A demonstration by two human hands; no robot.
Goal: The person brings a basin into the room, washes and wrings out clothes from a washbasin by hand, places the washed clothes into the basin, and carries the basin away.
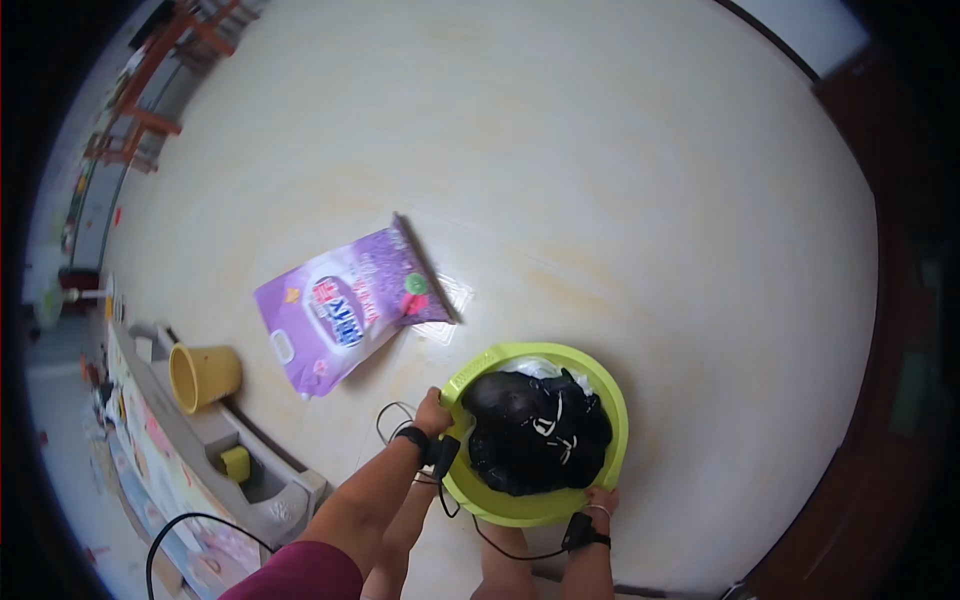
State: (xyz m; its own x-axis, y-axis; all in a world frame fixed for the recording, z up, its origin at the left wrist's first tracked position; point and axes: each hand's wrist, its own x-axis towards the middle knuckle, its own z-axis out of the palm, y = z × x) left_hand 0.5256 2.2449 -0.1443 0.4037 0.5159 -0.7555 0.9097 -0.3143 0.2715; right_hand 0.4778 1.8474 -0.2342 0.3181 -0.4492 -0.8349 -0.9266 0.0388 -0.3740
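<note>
A lime-green basin [530,515] is held in front of me, over the pale floor. My left hand [432,412] is closed on its left rim, and my right hand [602,499] grips the rim at the lower right. Inside lies a heap of wet-looking black clothing [535,435] with white drawstrings. Some white fabric [540,368] shows behind it along the far side. Both wrists wear dark bands with small devices and cables. The fingers under the rim are partly hidden.
A large purple-and-white printed bag [345,310] lies on the floor, ahead and to the left. At left, a yellow bucket [205,377] stands by a grey sink-like trough [250,480] holding a yellow object [235,464]. Wooden furniture [140,125] is at the far left.
</note>
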